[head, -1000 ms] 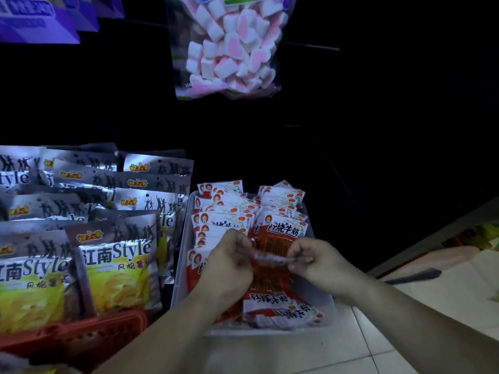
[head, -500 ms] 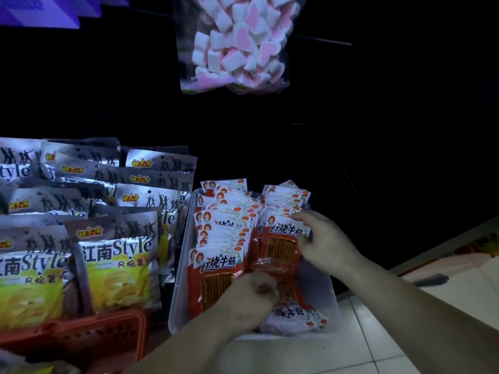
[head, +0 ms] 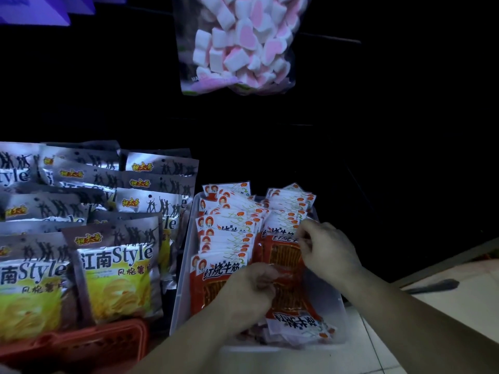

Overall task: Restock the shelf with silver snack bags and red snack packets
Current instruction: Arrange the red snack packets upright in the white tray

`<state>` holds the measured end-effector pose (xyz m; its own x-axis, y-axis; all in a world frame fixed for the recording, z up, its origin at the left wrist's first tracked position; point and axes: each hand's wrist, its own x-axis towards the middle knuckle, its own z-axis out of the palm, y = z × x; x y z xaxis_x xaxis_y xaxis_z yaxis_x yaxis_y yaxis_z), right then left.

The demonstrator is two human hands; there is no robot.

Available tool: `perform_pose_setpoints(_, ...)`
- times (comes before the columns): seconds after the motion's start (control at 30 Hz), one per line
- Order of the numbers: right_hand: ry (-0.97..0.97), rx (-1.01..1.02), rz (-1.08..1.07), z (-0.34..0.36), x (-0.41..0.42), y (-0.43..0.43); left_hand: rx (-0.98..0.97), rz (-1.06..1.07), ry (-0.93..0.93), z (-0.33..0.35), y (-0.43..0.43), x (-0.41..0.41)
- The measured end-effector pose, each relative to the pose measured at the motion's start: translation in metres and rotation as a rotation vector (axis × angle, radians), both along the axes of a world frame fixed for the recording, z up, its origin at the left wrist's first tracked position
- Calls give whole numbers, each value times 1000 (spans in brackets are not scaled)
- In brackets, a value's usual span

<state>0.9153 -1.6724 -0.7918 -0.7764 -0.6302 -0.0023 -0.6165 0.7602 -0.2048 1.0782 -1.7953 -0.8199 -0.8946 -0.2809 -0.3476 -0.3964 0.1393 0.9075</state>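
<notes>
a: where are the red snack packets (head: 226, 230)?

b: they stand in two rows inside a pale plastic bin (head: 183, 279), just right of the silver snack bags (head: 118, 268). a loose packet (head: 297, 323) lies flat and upside down at the bin's near end.

a: and the hands?

b: both are on the front packet (head: 283, 255) of the right-hand row. the left hand (head: 248, 290) has its fingers curled in, pinching the packet's lower edge. the right hand (head: 326, 247) has its fingers bent over the packet's top edge, nipping it there.

a: is the packet upright?

b: roughly, leaning against the row behind it. whether its foot touches the bin floor i cannot tell, since the left hand covers that spot.

a: how do the silver bags sit?

b: in overlapping rows, faces toward the camera, with the nearest ones showing yellow crisps. their lower edges are hidden behind the rim of a red basket (head: 81, 344).

a: anything else?

b: a clear bag of pink and white marshmallows (head: 237, 44) hangs above the bin, and purple boxes (head: 40, 9) show at the top left. pale floor tiles (head: 378, 346) lie to the right, and a dark, flat object (head: 432, 286) too dim to identify lies past the right forearm.
</notes>
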Motion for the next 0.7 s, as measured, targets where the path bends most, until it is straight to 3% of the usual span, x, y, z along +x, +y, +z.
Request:
perform_pose_setpoints(0.07, -42, -65, -12, -2, -3, 5, 16, -7, -9, 3, -2, 0)
perform_pose_setpoints(0.2, -355, -63, -80, 5, -4, 6, 17, 164, 13, 12, -7, -2)
perform_pose_setpoints(0.27, -308, 47, -76, 3, -1, 5, 41, 182, 8, 18, -8, -1)
perform_pose_setpoints(0.37, -57, 169, 12, -1, 4, 2, 60, 178, 10, 23, -6, 2)
perform_pose_setpoints(0.43, -66, 36, 9, -1, 6, -1, 89, 203, 12, 23, -5, 5)
perform_pose_setpoints(0.57, -515, -536, -261, 17, 7, -10, 126, 251, 38, 27, -11, 5)
perform_pose_setpoints(0.7, -680, -821, -332, 49, 6, -6, 78, 300, 181, 36, -14, 10)
